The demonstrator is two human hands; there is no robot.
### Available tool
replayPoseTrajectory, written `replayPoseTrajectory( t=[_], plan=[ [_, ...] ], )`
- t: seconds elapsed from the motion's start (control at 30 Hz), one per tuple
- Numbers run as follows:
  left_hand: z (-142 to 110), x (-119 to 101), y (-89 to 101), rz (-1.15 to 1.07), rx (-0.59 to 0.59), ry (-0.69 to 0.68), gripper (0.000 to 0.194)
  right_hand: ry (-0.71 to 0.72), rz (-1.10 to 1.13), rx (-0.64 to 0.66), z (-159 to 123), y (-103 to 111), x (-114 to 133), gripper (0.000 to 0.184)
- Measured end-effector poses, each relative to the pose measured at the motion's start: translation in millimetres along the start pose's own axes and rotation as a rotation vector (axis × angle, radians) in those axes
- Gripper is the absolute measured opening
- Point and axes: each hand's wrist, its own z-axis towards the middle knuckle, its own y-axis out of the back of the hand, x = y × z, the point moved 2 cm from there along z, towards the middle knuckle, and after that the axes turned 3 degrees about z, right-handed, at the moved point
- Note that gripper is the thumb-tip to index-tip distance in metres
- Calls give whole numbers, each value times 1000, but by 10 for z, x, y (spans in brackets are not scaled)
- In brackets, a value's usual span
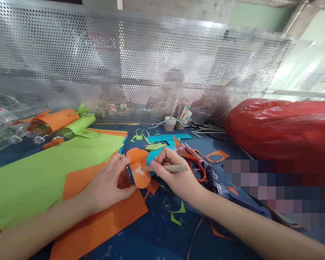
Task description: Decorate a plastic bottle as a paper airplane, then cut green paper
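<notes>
My left hand (111, 184) is curled around the base end of a plastic bottle (129, 174) lying on its side. Blue paper (155, 154) wraps the bottle, and a rounded orange paper piece (141, 177) sits on it near my left fingers. A white, star-like patch (139, 169) shows on the orange piece. In my right hand (174, 171) is a pale marker (176, 168), its tip end pointing at the white patch; whether it touches cannot be made out. My right fingers partly cover the bottle's blue side.
Green paper (51, 169) and orange paper (103, 224) lie at left, with wrapped bottles (56, 121) behind. Red-handled scissors (202, 173) and a dark glue gun (219, 184) lie at right. Behind are a cup of markers (182, 121), a red bag (281, 130) and a perforated metal screen (151, 54).
</notes>
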Motion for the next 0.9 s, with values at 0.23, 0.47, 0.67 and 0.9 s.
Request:
replayPoseTrajectory(
  t=[0.23,0.47,0.67,0.9],
  plan=[
    [9,-32,24,-14,22,-6,39,-4,-5,-3,14,-7,17,29],
    [8,-29,16,-1,13,-5,41,3,-11,-11,24,4,15,28],
    [8,-31,23,-16,0,-1,42,-2,-1,-12,16,0,10,28],
    [1,-21,19,-17,2,4,43,3,3,-29,20,6,-3,27]
  ],
)
